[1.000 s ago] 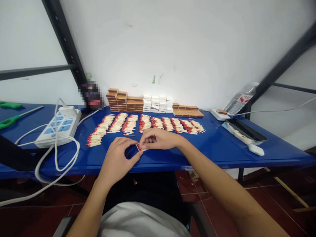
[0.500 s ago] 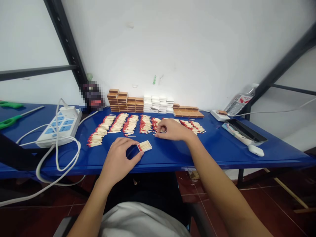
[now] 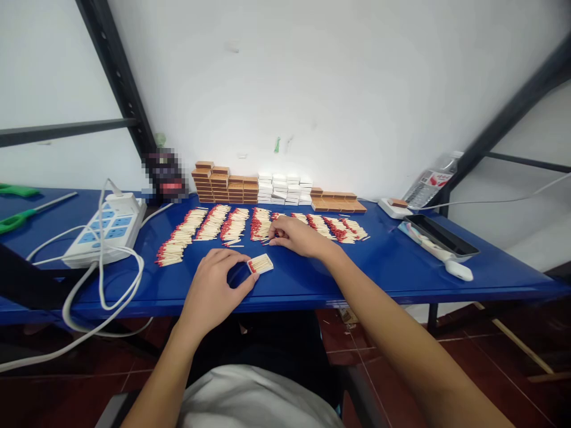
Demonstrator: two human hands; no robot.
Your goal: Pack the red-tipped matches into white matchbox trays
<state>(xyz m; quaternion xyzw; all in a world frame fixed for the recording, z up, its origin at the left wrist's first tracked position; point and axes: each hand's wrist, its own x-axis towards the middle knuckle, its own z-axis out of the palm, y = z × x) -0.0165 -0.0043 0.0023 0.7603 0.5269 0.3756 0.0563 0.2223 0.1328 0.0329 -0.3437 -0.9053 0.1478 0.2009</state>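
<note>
Bringing right hand (image 3: 293,236) farther left along matches (image 3: 260,223); cannot tell whether gripping any. Holding white tray (image 3: 266,270) by fingers of left hand (image 3: 215,274).

Clock directions run from the one open tray (image 3: 264,270) of matches, which are too small to count. Two hands: left hand (image 3: 217,274) at 9, right hand (image 3: 289,233) between 1 and 2. Roughly eight match heaps (image 3: 213,223) — partly hidden — fan from 9 to 2. Four columns of brown boxes (image 3: 220,187) at 11; four of white boxes (image 3: 279,190) at 1; one low brown block (image 3: 338,203), one lone box (image 3: 398,203) and one bottle (image 3: 430,183) at 2; one power strip (image 3: 116,229) at 9.
</note>
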